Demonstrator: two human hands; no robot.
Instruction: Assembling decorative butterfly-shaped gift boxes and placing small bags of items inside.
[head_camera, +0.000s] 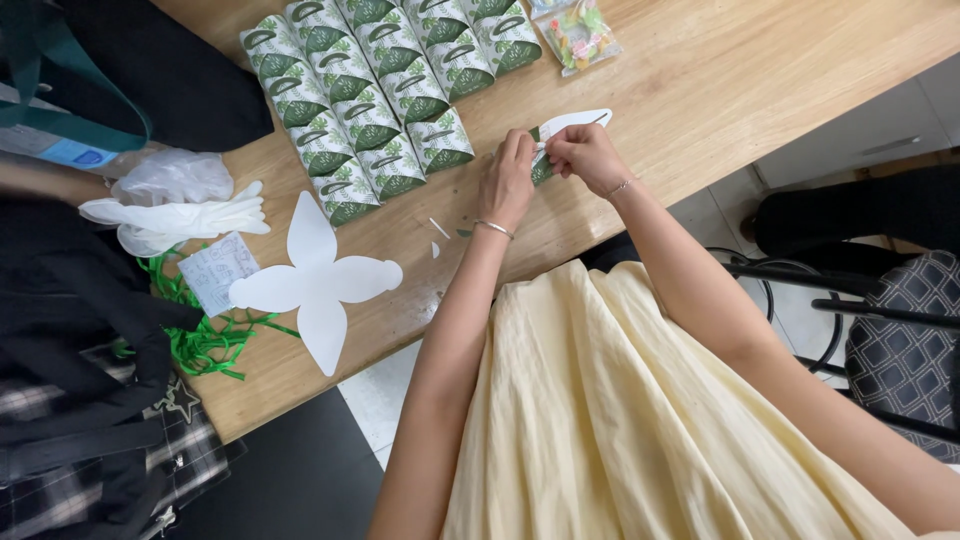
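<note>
Hands (508, 180) (588, 155) pinching box blank (572, 123), finished boxes (385, 90) beside

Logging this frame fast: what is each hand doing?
Left hand: closed, pinching the paper box blank.
Right hand: closed on the same blank.

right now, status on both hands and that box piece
Left hand and right hand both pinching the half-folded paper box. Finished boxes in rows just beside. Flat white cutout lies apart, nothing blocking.
</note>
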